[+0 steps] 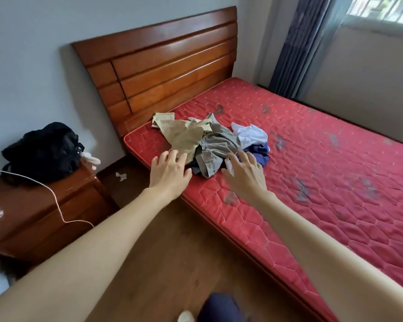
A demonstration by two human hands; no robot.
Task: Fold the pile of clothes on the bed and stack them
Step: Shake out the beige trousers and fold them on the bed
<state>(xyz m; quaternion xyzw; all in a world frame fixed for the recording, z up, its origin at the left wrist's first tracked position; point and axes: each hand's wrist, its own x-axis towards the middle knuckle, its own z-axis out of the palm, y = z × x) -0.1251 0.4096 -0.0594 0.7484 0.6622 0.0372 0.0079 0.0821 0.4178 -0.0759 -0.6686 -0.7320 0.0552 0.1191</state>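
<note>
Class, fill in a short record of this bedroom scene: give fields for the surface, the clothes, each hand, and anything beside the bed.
surface: red quilted mattress with a wooden headboard
clothes: unfolded pile near the headboard end; beige, grey, white and dark blue pieces
left hand: fingers spread, reaching to the beige garment
right hand: fingers spread, at the pile's near edge
folded stack: none yet
beside bed: wooden nightstand carrying a black bag

Red quilted mattress point(323, 182), crumpled clothes pile point(209, 140) near headboard end
</note>
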